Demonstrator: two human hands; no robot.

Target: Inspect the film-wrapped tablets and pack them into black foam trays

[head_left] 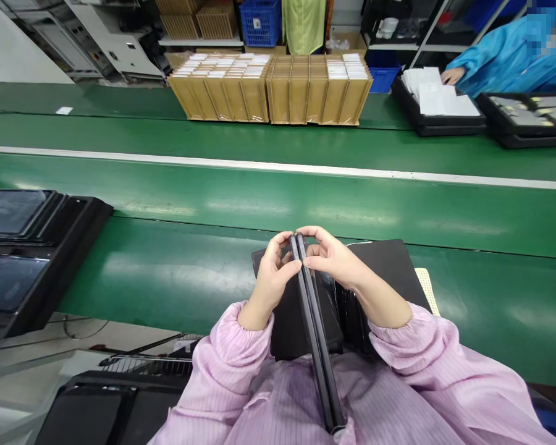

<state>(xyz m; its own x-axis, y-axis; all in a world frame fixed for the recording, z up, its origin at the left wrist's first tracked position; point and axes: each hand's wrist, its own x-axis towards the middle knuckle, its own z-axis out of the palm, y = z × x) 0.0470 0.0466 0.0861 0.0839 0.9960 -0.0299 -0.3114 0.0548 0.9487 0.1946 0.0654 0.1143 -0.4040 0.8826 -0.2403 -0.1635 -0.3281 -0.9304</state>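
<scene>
Black panels [314, 334]: a slim pair is standing edge-up, side by side, on the near side of the white strip [278, 164], far ends pointing toward it
Green surface [180, 272]: it is spreading open from the hands to the white strip, and sideways along it
Surface's near edge: it is running roughly along the white strip, the forearms crossing over it
Black tray [81, 238]: it is lying near the white strip's left part, on the near side
Dark slabs [393, 266]: they are lying beneath the hands, nearer than the white strip
Left hand [275, 269]: it is curling inward, grip nearly closed, thumb and fingers pinching the panels' far ends
Right hand [331, 253]: it is mirroring that, wrist angling leftward, grip likewise pinching those ends
</scene>
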